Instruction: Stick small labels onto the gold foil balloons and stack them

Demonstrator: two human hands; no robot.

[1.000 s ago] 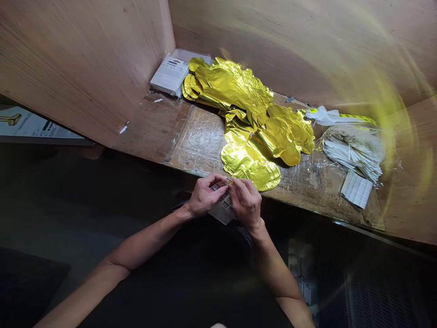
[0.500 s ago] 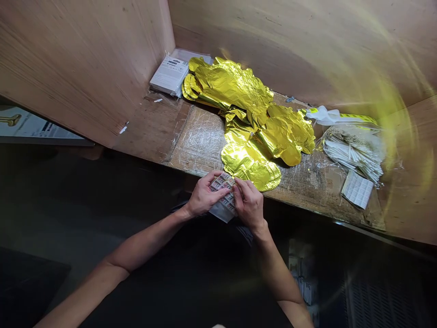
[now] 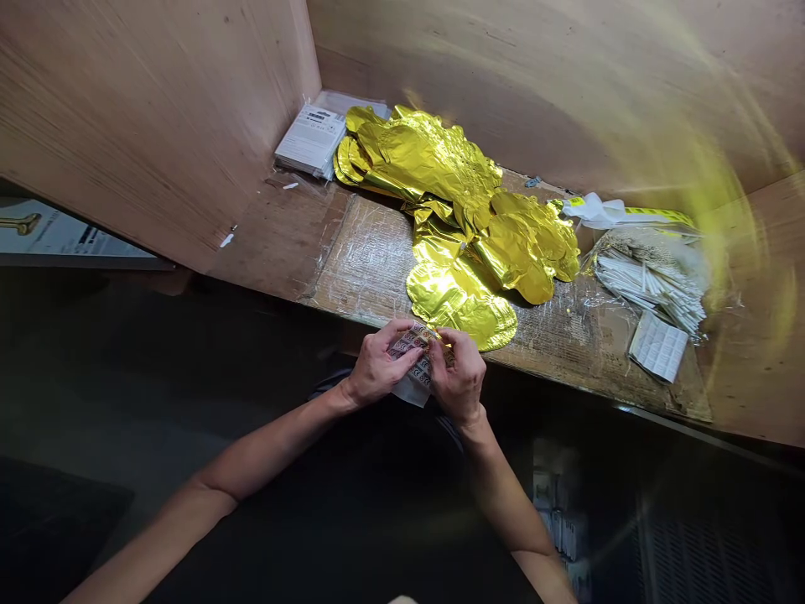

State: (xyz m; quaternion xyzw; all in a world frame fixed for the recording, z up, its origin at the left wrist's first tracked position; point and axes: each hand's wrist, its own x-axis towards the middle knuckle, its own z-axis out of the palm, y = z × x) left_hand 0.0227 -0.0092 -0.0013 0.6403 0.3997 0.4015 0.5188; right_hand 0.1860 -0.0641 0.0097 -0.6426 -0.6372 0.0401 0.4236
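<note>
Well, both bare forearms angle in from the bottom of the view, and the wrists bend so that the hands nearly meet just in front of the bench edge. The left hand (image 3: 379, 365) curls over a white sheet of small printed labels (image 3: 412, 356), pressing it from the side, while the right hand (image 3: 459, 377) pinches the sheet's upper right part between its fingertips (image 3: 445, 340). A tiny gold glint there is too small to identify. The sheet is held up off the bench, beside a lobe of crumpled gold foil balloons (image 3: 456, 222), with dark open space on either side of the hands. Along the scuffed wooden bench (image 3: 270, 239) lie clear plastic film (image 3: 371, 260), a stack of white printed packets (image 3: 310, 141), a bundle of thin white sticks (image 3: 647, 294), and a white printed card (image 3: 657, 346), all against plywood walls (image 3: 566, 84).
</note>
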